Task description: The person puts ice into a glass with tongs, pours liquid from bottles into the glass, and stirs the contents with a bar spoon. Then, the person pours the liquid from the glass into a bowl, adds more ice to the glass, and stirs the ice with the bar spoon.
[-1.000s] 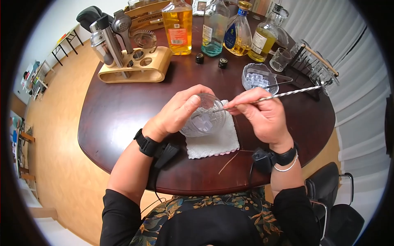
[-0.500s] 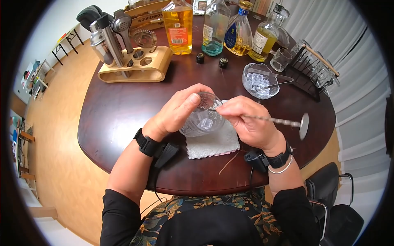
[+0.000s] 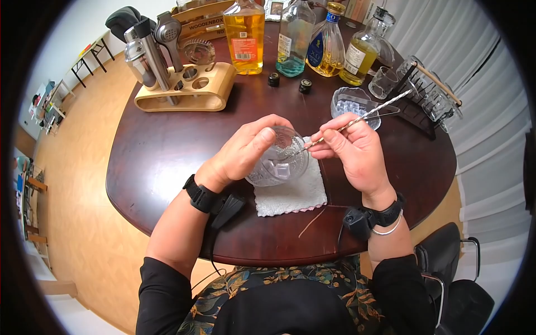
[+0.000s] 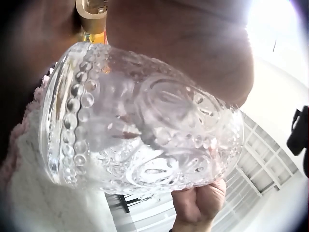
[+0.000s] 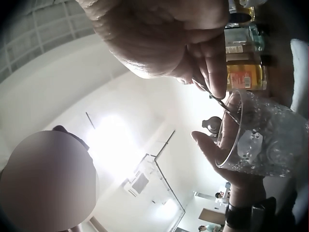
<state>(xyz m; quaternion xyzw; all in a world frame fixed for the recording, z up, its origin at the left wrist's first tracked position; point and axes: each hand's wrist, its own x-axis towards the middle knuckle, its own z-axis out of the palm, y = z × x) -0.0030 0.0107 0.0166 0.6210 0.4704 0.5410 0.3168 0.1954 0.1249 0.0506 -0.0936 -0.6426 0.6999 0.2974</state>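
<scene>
A clear embossed glass (image 3: 268, 174) with ice cubes (image 3: 282, 170) in it stands on a white cloth (image 3: 298, 198). The left hand (image 3: 237, 151) grips the glass round its far left side, thumb near the rim. In the right hand (image 3: 357, 159) a twisted metal bar spoon (image 3: 385, 105) is pinched between thumb and fingers, its lower end inside the glass. The left wrist view shows the raised pattern of the glass (image 4: 159, 125) close up. From the right wrist view, the spoon (image 5: 219, 102) slants past the rim into the glass (image 5: 270, 137).
A wooden bar-tool stand (image 3: 184, 100) is at the back left. Several bottles (image 3: 244, 44) line the back, with two black caps (image 3: 305, 86) before them. To the right are an ice bowl (image 3: 349, 103) with tongs and a glass rack (image 3: 416, 114).
The spoon's upper end has swung from the right and near side to up and away. The right hand shifted and turned with it, while the left hand stays round the glass.
</scene>
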